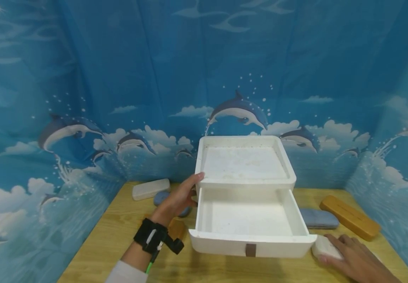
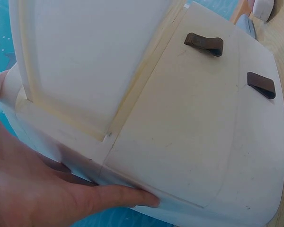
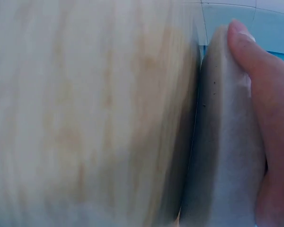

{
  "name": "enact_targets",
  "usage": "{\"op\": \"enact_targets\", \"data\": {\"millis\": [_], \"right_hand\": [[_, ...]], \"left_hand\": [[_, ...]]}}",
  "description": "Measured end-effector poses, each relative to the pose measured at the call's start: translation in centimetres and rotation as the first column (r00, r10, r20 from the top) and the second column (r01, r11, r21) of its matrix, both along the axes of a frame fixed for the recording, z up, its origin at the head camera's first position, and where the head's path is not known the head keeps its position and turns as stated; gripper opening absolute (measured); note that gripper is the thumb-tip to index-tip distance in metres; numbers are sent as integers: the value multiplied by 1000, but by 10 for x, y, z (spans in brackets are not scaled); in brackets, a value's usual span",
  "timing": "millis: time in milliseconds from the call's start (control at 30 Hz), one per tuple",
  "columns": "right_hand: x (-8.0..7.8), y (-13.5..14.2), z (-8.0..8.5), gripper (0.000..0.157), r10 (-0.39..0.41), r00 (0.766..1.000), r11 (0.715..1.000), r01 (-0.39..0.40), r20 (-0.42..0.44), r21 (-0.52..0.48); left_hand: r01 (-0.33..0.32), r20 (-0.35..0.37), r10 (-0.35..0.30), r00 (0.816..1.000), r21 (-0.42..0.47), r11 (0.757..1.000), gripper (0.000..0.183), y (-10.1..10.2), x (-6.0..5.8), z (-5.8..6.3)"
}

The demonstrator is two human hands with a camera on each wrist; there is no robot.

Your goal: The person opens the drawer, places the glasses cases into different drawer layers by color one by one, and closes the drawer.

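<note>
A white drawer unit point(image 1: 246, 181) stands mid-table with one drawer point(image 1: 249, 220) pulled out and holding nothing. My left hand point(image 1: 179, 198) grips the unit's left side, its thumb up at the top rim. In the left wrist view the thumb lies along the unit's side edge, and two brown pull tabs show on the front. At the right, my right hand point(image 1: 354, 255) holds a white glasses case point(image 1: 325, 247) low over the table, beside the drawer's front corner. The right wrist view shows the thumb lying along this case point(image 3: 236, 142).
A blue glasses case point(image 1: 318, 218) and a brown one point(image 1: 350, 217) lie right of the unit. On the left are another white case point(image 1: 150, 189), a blue case point(image 1: 161, 197) and an orange-brown one point(image 1: 177, 228), partly behind my arm. A dolphin-print curtain point(image 1: 175, 78) surrounds the table.
</note>
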State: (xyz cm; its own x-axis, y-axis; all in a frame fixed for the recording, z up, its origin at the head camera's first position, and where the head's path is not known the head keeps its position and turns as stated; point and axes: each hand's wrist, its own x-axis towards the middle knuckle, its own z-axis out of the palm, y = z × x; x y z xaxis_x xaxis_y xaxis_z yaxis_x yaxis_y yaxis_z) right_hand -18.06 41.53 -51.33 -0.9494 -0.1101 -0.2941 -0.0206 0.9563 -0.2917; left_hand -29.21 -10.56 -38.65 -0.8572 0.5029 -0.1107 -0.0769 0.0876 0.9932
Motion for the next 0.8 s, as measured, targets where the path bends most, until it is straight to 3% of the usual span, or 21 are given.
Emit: {"op": "enact_targets", "data": {"millis": [400, 667, 800], "right_hand": [[4, -7, 21, 81, -34, 999, 999, 34, -27, 20], [10, -13, 49, 81, -19, 998, 999, 22, -60, 44], [11, -16, 66, 68, 14, 990, 1000, -11, -140, 24]], "left_hand": [[-5, -11, 5, 1000, -2, 1000, 68, 0, -2, -3], [-6, -16, 6, 1000, 3, 1000, 67, 1, -1, -2], [-8, -19, 8, 1000, -3, 1000, 67, 1, -1, -3]]}}
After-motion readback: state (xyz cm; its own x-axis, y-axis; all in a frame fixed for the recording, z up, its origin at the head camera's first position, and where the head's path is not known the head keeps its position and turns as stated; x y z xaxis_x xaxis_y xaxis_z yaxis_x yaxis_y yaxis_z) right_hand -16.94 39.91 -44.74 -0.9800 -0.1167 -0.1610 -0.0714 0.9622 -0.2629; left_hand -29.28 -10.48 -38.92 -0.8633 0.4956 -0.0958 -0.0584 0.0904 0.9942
